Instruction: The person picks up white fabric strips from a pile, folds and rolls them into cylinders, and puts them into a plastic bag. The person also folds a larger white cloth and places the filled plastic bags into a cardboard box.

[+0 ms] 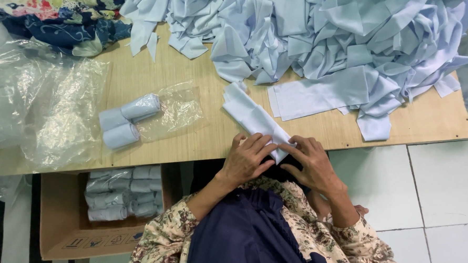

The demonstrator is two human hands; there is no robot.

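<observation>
The near end of the folded pale blue strip (255, 119) is covered by both hands, and the fabric heap (343, 36) is cut off by the top edge.

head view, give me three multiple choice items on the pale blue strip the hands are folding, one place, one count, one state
1. Where does the folded strip lie?
A. at the wooden table's near edge
B. in the cardboard box
C. on the tiled floor

2. How many rolled bundles lie by the clear bag on the table?
A. one
B. three
C. six

3. What are the left hand and right hand doing?
A. hanging free
B. both pressing on the strip's near end
C. holding scissors

Key: 1 A, it lies by the edge; 2 B, three rolls show; 3 B, both hands' fingers rest on it.
</observation>
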